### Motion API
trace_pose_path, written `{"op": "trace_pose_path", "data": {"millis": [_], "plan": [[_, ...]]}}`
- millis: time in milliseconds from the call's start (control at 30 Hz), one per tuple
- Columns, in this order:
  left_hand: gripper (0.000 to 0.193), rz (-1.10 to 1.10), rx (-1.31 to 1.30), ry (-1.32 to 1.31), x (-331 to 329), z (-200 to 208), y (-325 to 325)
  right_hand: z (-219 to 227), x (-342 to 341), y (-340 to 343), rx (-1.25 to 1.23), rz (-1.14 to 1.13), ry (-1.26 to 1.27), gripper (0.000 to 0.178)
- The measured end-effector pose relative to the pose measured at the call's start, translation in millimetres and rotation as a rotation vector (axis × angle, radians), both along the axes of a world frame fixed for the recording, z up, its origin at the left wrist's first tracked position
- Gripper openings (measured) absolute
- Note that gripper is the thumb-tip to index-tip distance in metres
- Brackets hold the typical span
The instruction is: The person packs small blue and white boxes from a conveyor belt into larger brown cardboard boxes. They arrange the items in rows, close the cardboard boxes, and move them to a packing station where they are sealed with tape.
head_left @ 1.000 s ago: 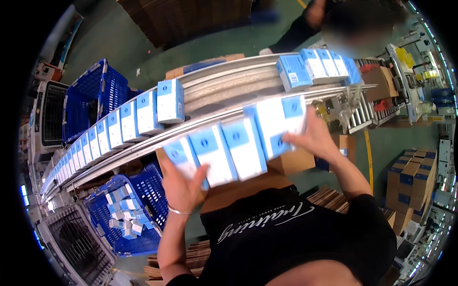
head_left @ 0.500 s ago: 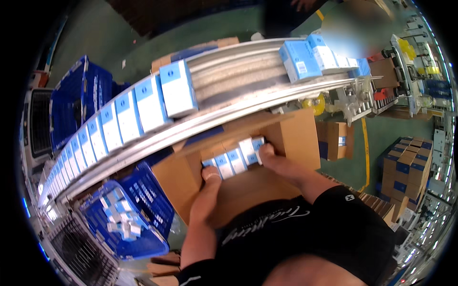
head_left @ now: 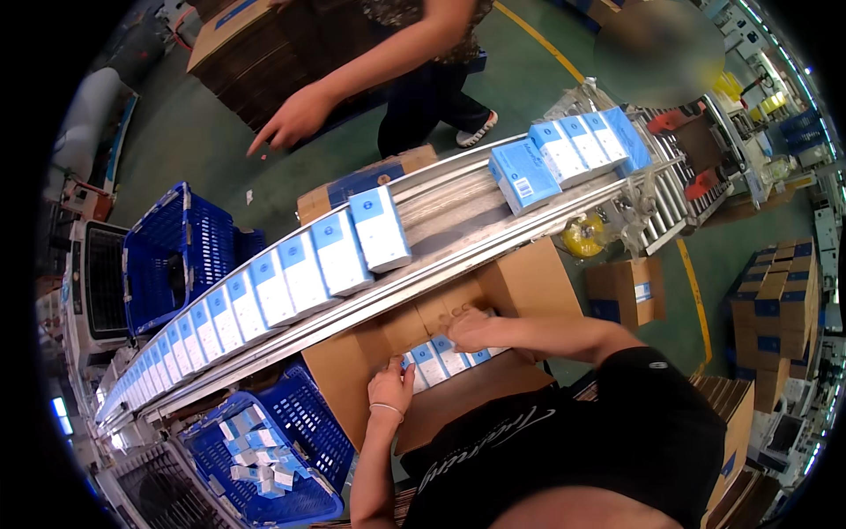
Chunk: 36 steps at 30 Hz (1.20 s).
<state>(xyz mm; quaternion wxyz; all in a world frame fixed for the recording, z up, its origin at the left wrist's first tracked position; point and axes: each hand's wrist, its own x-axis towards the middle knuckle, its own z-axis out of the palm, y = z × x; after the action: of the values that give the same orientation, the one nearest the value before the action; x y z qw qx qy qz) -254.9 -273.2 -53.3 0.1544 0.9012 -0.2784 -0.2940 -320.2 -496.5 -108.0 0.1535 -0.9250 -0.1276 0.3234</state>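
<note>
An open brown carton point(head_left: 529, 282) stands before me with its flaps up. Inside it is a row of small blue-and-white boxes point(head_left: 429, 363) packed side by side. My left hand point(head_left: 390, 388) is at the row's left end, fingers apart, the fingertips by the end box. Over the middle of the row lies my right hand point(head_left: 471, 329), palm down with its fingers spread toward the carton's far wall. It covers part of the boxes beneath. Neither hand grips a box.
Beyond the carton runs a conveyor point(head_left: 441, 212) with a long line of blue-and-white boxes point(head_left: 300, 273) and another group point(head_left: 524, 174). At left are a blue crate of small boxes point(head_left: 326, 502) and another blue crate point(head_left: 181, 256). Across the conveyor, a co-worker's hand point(head_left: 295, 119) points.
My right hand has left the row's right end and now rests over its middle. The left hand's grip on the left end has loosened. A co-worker's arm has come into view.
</note>
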Motion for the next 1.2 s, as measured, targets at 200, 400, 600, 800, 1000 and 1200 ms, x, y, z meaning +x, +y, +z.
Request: {"op": "trace_pose_path", "data": {"millis": [200, 400, 600, 800, 1000, 1200], "plan": [[0.017, 0.278, -0.385, -0.346, 47, 87, -11, 129, 28, -173, -0.576, -0.725, -0.847, 0.047], [0.045, 0.338, 0.105, -0.748, 134, 93, -48, 138, 61, -171, 0.072, -0.793, -0.637, 0.056], [0.082, 0.29, 0.204, -0.608, 148, 88, -100, 129, 78, -156, 0.422, -1.07, -0.386, 0.067], [0.099, 0.415, -0.023, -0.188, 149, 78, -131, 125, 75, -192, 0.434, -0.948, -0.42, 0.078], [0.093, 0.433, -0.419, -0.244, 119, 102, -139, 151, 42, -193, 0.518, -1.075, -0.603, 0.068], [0.084, 0.425, -0.502, -0.203, 23, 171, -29, 227, -59, -92, 0.433, -1.12, -0.535, 0.072]]}}
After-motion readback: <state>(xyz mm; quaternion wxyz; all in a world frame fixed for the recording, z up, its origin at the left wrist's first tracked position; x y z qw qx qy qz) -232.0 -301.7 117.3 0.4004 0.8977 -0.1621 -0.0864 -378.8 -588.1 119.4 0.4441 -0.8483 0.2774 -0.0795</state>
